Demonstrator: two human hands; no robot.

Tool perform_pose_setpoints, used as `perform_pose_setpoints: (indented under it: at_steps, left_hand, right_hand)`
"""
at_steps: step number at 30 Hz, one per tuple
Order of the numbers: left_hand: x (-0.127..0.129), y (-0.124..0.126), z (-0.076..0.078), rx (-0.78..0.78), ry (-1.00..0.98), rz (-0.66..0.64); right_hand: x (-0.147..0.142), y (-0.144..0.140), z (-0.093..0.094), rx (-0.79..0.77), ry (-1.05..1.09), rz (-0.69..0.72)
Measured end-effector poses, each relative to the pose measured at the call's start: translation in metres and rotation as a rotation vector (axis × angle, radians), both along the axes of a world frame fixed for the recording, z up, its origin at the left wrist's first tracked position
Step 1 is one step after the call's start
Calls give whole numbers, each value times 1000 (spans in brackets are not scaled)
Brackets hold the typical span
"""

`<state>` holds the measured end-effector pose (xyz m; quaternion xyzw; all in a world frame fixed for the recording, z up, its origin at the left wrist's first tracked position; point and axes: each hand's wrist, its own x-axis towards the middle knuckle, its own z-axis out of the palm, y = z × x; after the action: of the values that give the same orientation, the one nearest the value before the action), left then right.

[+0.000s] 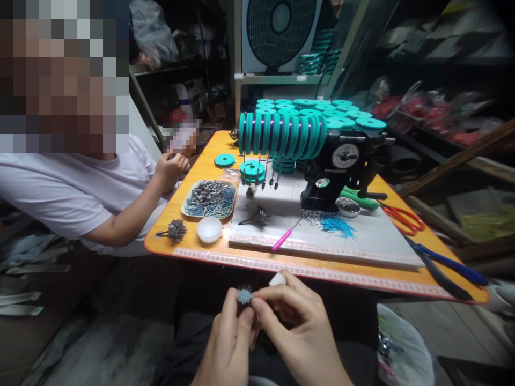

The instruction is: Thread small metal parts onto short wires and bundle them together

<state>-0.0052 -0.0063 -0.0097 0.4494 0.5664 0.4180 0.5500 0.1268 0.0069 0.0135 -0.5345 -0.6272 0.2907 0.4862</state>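
In front of the table's near edge, my left hand (231, 335) is closed around a small bundle of thin pieces (244, 296) with blue-grey tips packed together. My right hand (298, 321) meets it from the right, thumb and forefinger pinched at the bundle's edge. Whatever lies between those two fingertips is too small to make out. A small white piece (277, 279) shows by the right hand's fingers, perhaps a wrap on one. On the table are a dark spiky bundle (176, 231), a similar bundle (263, 215) on the grey board, and a pink-handled hook tool (282, 239).
A black winding machine (322, 182) carries teal spools (281, 134). Left of it stand a tray (183, 210) of metal weights and tubes and a white cup (210, 229). Orange scissors (404, 221) and blue pliers (453, 265) lie right. A seated person (120, 209) is at left.
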Motion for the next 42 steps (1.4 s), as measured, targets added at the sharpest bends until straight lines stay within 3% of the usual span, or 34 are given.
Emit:
perform_pose_setpoints:
  at_steps: [4, 8, 12, 22, 38, 42]
  left_hand:
    - [3, 1, -1, -30, -198, 67]
    - [3, 4, 0, 83, -337, 85]
    - [2, 3, -4, 164, -299, 117]
    - [1, 0, -14, 280, -318, 89]
    - [2, -3, -15, 307, -349, 97]
    - [3, -2, -10, 253, -301, 110]
  right_hand:
    - [0, -2, -4, -25, 56, 54]
    - [3, -4, -2, 68, -49, 48]
    - [6, -6, 4, 112, -200, 51]
    - [9, -11, 3, 94, -247, 77]
    - [9, -11, 5, 106, -250, 91]
    - [8, -9, 5, 93, -220, 69]
